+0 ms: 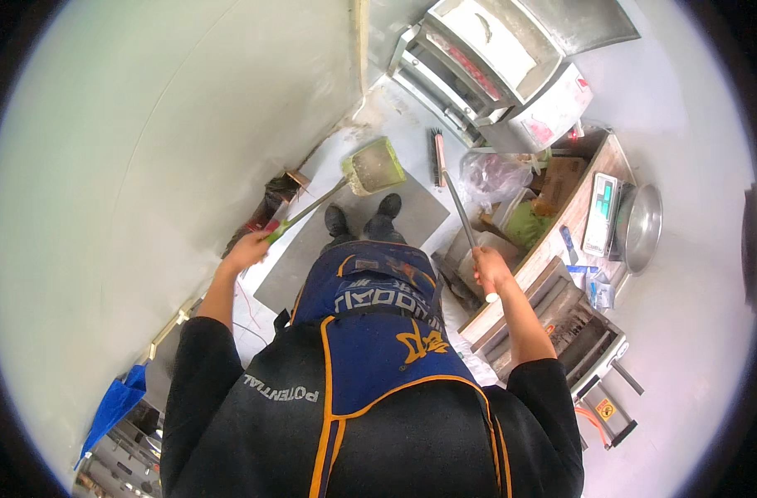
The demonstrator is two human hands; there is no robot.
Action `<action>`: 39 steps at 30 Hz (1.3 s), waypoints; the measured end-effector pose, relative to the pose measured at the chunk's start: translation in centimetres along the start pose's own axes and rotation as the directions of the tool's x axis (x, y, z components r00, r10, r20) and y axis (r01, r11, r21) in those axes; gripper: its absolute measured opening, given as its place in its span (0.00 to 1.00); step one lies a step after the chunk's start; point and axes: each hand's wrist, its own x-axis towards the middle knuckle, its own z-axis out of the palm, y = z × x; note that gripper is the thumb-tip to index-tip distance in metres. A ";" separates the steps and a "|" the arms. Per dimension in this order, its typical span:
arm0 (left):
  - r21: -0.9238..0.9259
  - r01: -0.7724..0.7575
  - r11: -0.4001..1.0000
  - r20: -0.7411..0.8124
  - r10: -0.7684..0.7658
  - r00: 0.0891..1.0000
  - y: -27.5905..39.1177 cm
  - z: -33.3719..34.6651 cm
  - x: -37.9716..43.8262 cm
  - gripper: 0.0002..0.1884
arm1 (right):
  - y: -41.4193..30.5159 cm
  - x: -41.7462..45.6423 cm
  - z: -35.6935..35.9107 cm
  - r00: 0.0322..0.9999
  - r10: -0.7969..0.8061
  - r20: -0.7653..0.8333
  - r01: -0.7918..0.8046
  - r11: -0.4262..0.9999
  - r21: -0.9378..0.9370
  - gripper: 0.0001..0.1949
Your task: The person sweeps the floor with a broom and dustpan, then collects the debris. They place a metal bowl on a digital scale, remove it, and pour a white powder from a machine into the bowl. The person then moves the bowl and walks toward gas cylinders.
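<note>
My left hand (246, 251) grips the green end of a long-handled dustpan's handle. The dustpan (376, 168) has a yellow-green pan with dust in it, tilted over the floor just beyond my shoes (383, 211). On the other side, my right hand (492, 265) is wrapped around a broom's grey handle near its orange-and-white end. The broom (439, 155) reaches forward, its pink head and dark bristles to the right of the dustpan and apart from it.
A floury machine (490, 68) stands ahead at the right. Below a wooden counter (553, 233) are plastic bags (493, 174) and boxes. The counter carries a digital scale (601, 215), a steel bowl (641, 229) and a metal machine (565, 330). Along the left wall lie cartons (282, 190); a grey mat (304, 267) lies underfoot.
</note>
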 end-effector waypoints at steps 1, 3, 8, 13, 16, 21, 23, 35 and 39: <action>0.026 0.012 1.000 -0.014 -0.011 1.000 -2.8 -0.7 -1.3 0.22 | 0.4 -0.4 -0.1 1.000 0.014 -0.017 -0.013 1.000 0.022 0.16; -0.138 0.186 0.973 0.037 -0.183 0.982 -13.2 -2.6 -4.3 0.23 | 0.7 -0.8 -0.7 0.999 0.035 0.008 -0.035 0.999 -0.031 0.14; -0.110 -0.009 0.994 -0.018 0.007 1.000 -12.1 0.2 1.6 0.23 | -1.0 -2.5 -0.4 0.999 0.014 -0.035 -0.017 0.996 -0.087 0.13; -0.086 -0.011 0.996 0.040 0.015 0.999 -7.4 0.7 3.3 0.20 | -1.9 -7.0 -1.4 0.998 0.020 0.065 -0.023 0.999 0.039 0.11; 0.059 0.029 0.998 0.077 -0.033 0.997 -2.9 1.5 3.8 0.19 | -0.1 -10.0 -4.0 0.993 0.035 0.111 -0.063 0.963 0.262 0.10; 0.161 -0.038 0.986 0.084 0.024 0.996 0.0 2.8 6.9 0.20 | 5.3 -15.8 -6.9 0.935 0.073 0.348 -0.240 0.851 0.467 0.19; 0.118 -0.009 0.993 0.072 0.001 0.997 2.3 3.0 6.3 0.20 | 5.8 -18.5 -5.8 0.954 0.134 0.268 -0.233 0.895 0.380 0.21; -0.385 0.495 0.779 0.531 -0.252 0.809 9.0 9.7 7.2 0.12 | -1.4 -23.2 3.0 0.948 -0.120 0.294 0.011 0.938 0.347 0.29; -0.405 0.450 0.796 0.530 -0.197 0.825 10.0 15.6 7.7 0.11 | -8.1 -21.2 6.6 0.934 -0.279 0.223 0.280 0.959 0.028 0.27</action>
